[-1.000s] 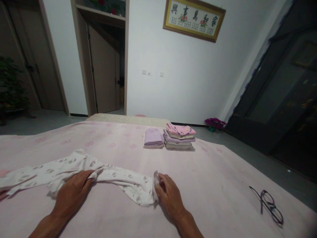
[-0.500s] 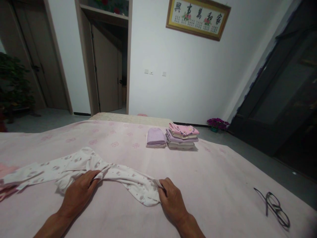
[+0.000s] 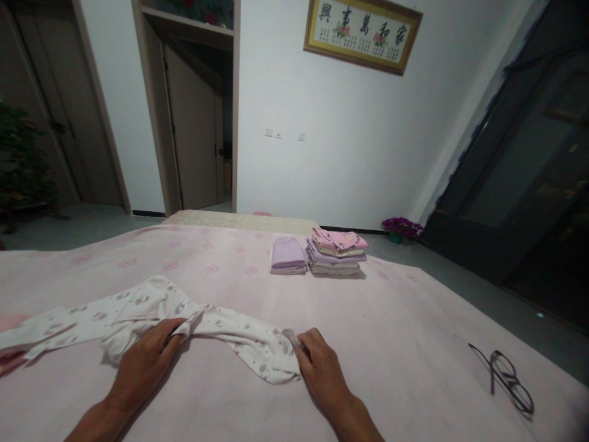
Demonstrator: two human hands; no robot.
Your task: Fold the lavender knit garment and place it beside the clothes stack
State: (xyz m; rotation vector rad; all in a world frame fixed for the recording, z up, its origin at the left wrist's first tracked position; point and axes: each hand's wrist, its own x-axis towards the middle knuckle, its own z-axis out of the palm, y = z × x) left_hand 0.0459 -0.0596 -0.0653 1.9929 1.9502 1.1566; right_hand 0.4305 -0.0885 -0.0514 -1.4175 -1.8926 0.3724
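A white garment with a small dark print (image 3: pixel 248 334) lies crumpled and stretched sideways across the pink bed cover (image 3: pixel 396 350). It looks like a child's top or pants; which one I cannot tell. My left hand (image 3: pixel 154 350) is closed on a bunched fold near its middle. At the garment's right end, my right hand (image 3: pixel 319 362) pinches the edge of what seems a sleeve or leg. The cloth between the two hands hangs slightly slack. Toward the left edge, the garment's other end lies over some pink and red cloth (image 3: pixel 13 362).
Beyond my hands stand a stack of folded clothes (image 3: pixel 338 255) and a smaller folded purple pile (image 3: pixel 288 255). Black-framed glasses (image 3: pixel 508 380) lie at the right on the cover. Past the far edge are a purple flower pot (image 3: pixel 401 228) and a half-open door (image 3: pixel 196 129).
Both hands keep their grip on the garment and have barely moved. The whole view has shifted slightly.
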